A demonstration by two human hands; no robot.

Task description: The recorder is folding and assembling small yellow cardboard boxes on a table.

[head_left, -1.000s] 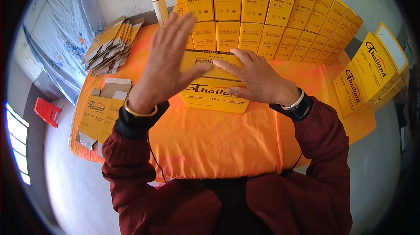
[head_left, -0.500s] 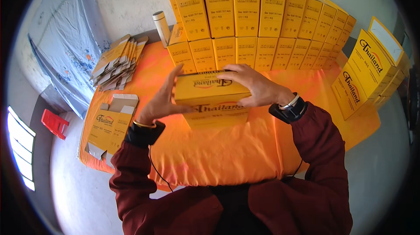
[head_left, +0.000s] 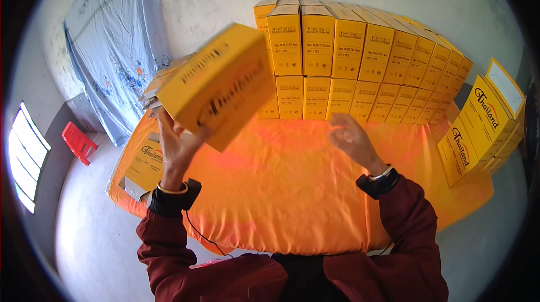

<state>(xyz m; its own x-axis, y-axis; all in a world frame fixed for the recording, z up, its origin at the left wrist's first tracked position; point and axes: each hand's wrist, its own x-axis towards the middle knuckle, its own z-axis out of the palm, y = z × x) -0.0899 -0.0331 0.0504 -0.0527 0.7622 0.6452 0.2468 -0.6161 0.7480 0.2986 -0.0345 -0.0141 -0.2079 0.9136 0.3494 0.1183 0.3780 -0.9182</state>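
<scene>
A closed yellow carton box [head_left: 225, 85] is raised at a slant above the left part of the table, its edges slightly blurred. My left hand [head_left: 179, 147] grips it by its lower left end. My right hand [head_left: 353, 143] hovers over the cloth in front of the stacked boxes, fingers loosely curled and apart, holding nothing. Two tiers of similar yellow boxes [head_left: 349, 52] stand along the back of the table. Below my left hand lies a flat, unfolded carton [head_left: 145, 167], partly covered by my arm.
An orange cloth [head_left: 292, 189] covers the table. More yellow cartons [head_left: 478, 122] stand at the right end, with a raised flap on top. Behind the lifted box, a pile of flat cartons [head_left: 151, 91] is partly hidden. A red plastic stool [head_left: 79, 143] is on the floor at left.
The box went from between both hands at the table's middle up and left, now in my left hand alone. My right hand let go of it. The view has shifted too.
</scene>
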